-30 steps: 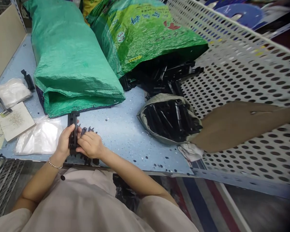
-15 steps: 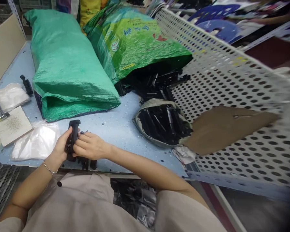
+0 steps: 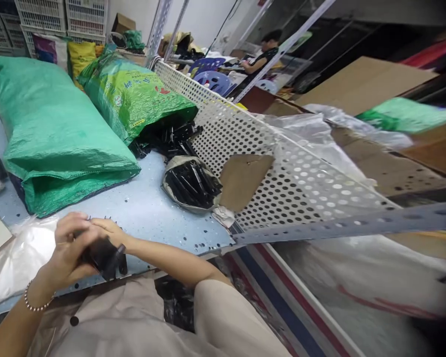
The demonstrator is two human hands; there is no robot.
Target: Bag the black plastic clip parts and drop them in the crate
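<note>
My left hand, with a beaded bracelet at the wrist, is curled round dark black plastic parts near the table's front edge. My right hand meets it from the right and closes on the same black parts; its fingertips are partly hidden behind the left fingers. Motion blurs both hands, so the exact shape of the parts and their number cannot be made out. Beside the left hand lies a stack of clear plastic bags. A cloth-like sack full of slim black parts stands open farther right.
A large green woven sack lies at the left. Behind it, a printed green bag spills black parts. A perforated white panel with brown cardboard borders the right side. One person sits in the background.
The view has swung right and up, bringing in the background and a striped sheet below. My hands have drawn together; the left fingers now reach over the black parts towards my right hand.
</note>
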